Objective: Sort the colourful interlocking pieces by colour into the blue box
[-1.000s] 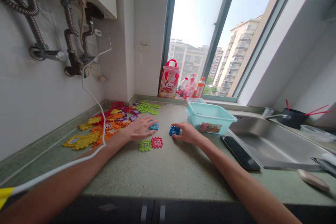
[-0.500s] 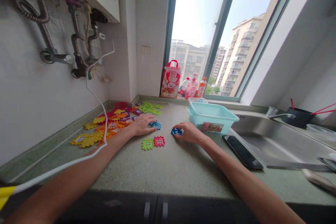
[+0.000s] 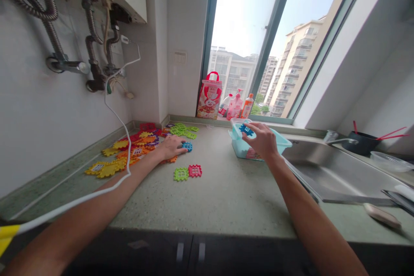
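A blue tile (image 3: 246, 130) is pinched in the R hand (image 3: 263, 140), held just over the teal tub (image 3: 283, 142) — drop-in step, apparently. The L hand (image 3: 170, 147) is laid flat, fingers apart, touching a 2nd blue tile (image 3: 186, 146) by the pile (image 3: 136, 148) — a release calls for fingers opened inside the rim.

Tile pile (image 3: 139, 148) lies left of the tub (image 3: 239, 149), sink (image 3: 336, 172) right.

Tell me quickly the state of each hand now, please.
Left hand: open, fingers at a light blue tile on the counter.
Right hand: holding a dark blue tile over the teal basket.
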Tool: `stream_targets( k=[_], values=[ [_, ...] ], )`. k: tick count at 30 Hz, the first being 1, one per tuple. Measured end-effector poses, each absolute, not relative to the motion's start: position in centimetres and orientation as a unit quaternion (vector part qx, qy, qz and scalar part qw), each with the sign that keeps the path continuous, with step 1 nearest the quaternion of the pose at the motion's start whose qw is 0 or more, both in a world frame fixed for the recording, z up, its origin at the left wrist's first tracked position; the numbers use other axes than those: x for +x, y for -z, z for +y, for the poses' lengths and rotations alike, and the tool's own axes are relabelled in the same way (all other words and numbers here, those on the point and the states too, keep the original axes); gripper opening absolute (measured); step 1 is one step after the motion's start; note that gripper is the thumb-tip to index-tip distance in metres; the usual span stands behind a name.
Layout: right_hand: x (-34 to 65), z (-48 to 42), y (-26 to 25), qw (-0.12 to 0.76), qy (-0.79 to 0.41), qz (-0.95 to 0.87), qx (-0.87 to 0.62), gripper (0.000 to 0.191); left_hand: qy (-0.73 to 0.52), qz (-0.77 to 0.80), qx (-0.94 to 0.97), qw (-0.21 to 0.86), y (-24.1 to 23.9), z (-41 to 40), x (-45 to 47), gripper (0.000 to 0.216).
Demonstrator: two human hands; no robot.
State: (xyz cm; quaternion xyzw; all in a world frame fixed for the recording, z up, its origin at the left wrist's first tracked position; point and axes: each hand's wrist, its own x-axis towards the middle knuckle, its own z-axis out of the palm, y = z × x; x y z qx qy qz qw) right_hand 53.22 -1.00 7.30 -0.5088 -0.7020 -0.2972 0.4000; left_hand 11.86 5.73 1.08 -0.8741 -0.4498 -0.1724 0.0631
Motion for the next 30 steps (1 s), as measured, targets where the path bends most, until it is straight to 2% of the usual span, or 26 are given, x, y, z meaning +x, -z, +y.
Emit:
stream_targets(
  k=[12, 17, 21, 24, 27, 30],
  values=[
    [59.4, -0.6, -8.0, 0.343, 0.307, -0.587, -0.666, 0.041, 0.163, -0.427, -0.887, 0.070, -1.8, 4.5, 13.0, 0.048],
    [61.5, -1.3, -8.3, 0.306, 0.267, -0.561, -0.722, 0.044, 0.169, -0.422, -0.890, 0.024, -1.8, 4.6, 13.2, 0.056],
    [59.3, -1.9, -9.2, 0.370, 0.332, -0.590, -0.636, 0.040, 0.170, -0.424, -0.889, 0.000, -2.1, 4.6, 13.2, 0.059],
    [54.4, -2.3, -8.8, 0.413, 0.317, -0.666, -0.535, 0.033, 0.172, -0.424, -0.889, -0.007, -2.2, 4.5, 13.3, 0.061],
    [48.5, -2.3, -6.4, 0.358, 0.199, -0.814, -0.411, 0.031, 0.176, -0.404, -0.897, -0.012, -2.1, 4.2, 13.7, 0.064],
    [44.3, -1.8, -3.0, 0.266, 0.105, -0.886, -0.365, 0.047, 0.180, -0.378, -0.908, -0.010, -1.7, 3.5, 14.5, 0.062]
  ],
)
